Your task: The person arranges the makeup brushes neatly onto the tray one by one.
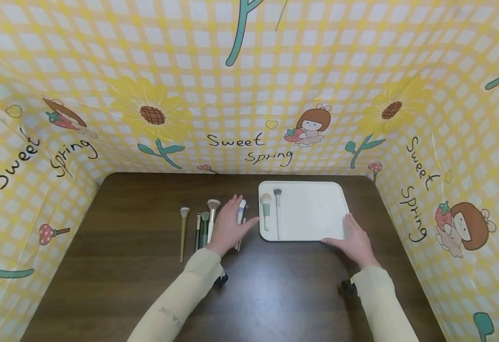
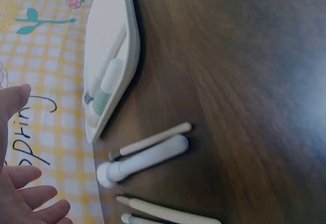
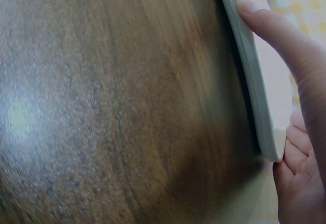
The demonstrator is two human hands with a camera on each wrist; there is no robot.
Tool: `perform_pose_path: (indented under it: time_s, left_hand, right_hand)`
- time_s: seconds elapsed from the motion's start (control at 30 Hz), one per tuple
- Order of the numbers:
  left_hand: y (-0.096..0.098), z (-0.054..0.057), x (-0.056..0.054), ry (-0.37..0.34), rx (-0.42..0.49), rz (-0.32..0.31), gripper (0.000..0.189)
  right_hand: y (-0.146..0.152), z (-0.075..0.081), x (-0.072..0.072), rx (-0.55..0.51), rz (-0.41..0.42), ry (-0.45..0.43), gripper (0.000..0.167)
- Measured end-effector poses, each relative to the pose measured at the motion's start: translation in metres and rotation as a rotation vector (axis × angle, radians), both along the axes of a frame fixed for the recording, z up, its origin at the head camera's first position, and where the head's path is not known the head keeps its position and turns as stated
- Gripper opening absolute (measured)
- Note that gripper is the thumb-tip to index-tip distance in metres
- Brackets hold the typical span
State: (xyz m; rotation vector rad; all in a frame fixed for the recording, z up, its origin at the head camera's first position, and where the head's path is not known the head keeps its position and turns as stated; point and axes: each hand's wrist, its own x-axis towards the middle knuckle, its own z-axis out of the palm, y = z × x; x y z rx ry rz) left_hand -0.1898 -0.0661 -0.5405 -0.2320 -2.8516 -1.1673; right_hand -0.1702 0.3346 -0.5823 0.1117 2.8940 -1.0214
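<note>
A white tray [image 1: 313, 209] lies at the back right of the table. My right hand [image 1: 354, 242] grips its front right corner, the thumb [image 3: 270, 23] on the front rim and the fingers at the side. Inside, at the left end, are a makeup brush with a pale green handle [image 1: 266, 216] and a slim grey-tipped brush [image 1: 278, 213]. Fingers spread, my left hand [image 1: 229, 223] hovers over the loose brushes left of the tray, holding nothing. Partly behind it are a thick whitish brush [image 2: 153, 158] and a thin brush [image 2: 158, 138].
Farther left lie a gold-handled brush [image 1: 183, 232], a thin black-handled brush [image 1: 197, 232], a green brush [image 1: 205, 225] and a large fluffy brush [image 1: 213, 206]. A yellow checked cloth [image 1: 232, 99] hangs behind and beside the dark wooden table [image 1: 271, 294].
</note>
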Motion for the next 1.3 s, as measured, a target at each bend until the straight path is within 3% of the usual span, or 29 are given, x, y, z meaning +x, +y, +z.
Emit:
perform_pose_path:
  time_s: [0.23, 0.4, 0.83, 1.3]
  left_hand:
    - [-0.012, -0.004, 0.004, 0.004, -0.031, 0.032, 0.089]
    - [-0.021, -0.002, 0.010, -0.021, -0.035, 0.062, 0.088]
    - [-0.051, -0.006, 0.014, 0.020, -0.077, 0.106, 0.084]
    - [-0.088, -0.008, 0.023, -0.013, -0.086, 0.192, 0.089]
  right_hand:
    - [0.001, -0.002, 0.000, -0.005, -0.004, 0.005, 0.137]
    - [0.001, -0.004, 0.000, 0.000, 0.001, 0.016, 0.136]
    - [-0.001, -0.002, 0.000, 0.007, -0.003, 0.017, 0.133]
    - [-0.002, -0.001, 0.000, 0.031, 0.005, 0.025, 0.132]
